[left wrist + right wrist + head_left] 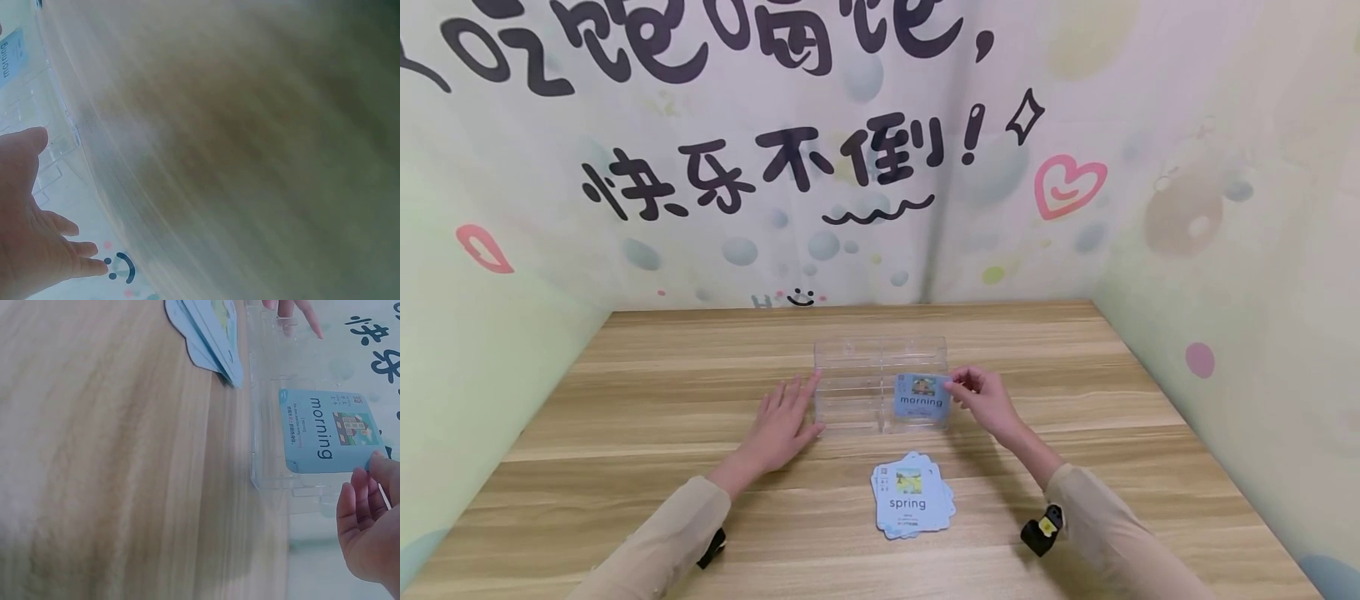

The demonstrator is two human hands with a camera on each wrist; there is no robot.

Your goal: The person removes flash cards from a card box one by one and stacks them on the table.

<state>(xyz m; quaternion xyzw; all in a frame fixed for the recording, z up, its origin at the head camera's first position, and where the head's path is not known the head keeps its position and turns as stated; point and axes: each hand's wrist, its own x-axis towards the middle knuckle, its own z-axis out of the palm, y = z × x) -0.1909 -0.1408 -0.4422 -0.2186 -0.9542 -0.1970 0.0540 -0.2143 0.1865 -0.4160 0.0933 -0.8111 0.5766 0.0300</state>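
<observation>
A clear plastic rack with stepped compartments in two columns stands on the table. My right hand pinches the upper right corner of a blue flashcard printed "morning", which sits against the rack's right column. In the right wrist view the thumb lies on the edge of the flashcard. With fingers spread, my left hand touches the rack's left side. In the left wrist view the left hand has its fingers extended. A stack of blue flashcards, topped by "spring", lies in front of the rack.
The wooden table runs back to a wall covering with large black lettering and coloured dots. Each forearm wears a black wrist device, such as the right one.
</observation>
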